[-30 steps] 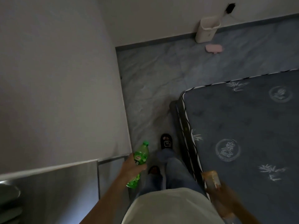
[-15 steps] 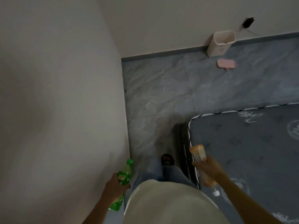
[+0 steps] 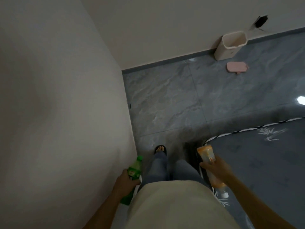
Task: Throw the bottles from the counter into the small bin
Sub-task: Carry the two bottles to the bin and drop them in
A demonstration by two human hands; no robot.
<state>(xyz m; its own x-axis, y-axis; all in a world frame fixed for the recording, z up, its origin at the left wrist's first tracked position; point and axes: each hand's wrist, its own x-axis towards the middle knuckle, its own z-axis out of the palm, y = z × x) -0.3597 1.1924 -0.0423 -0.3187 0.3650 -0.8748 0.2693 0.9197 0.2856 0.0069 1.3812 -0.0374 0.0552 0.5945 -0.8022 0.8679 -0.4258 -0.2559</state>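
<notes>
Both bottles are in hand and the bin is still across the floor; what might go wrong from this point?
1. The small bin stands far off against the wall with a narrow mouth, so a thrown bottle may well miss.
2. The pink object lies on the floor just before the bin, a possible trip hazard.
3. The right hand holds the orange bottle cap-down beside the mattress; it might slip.

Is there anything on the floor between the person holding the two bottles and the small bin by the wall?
Mostly bare tile lies ahead. Only a flat pink thing sits on the floor just in front of the bin, slightly right of it. The mattress corner narrows the passage on the right.
</notes>
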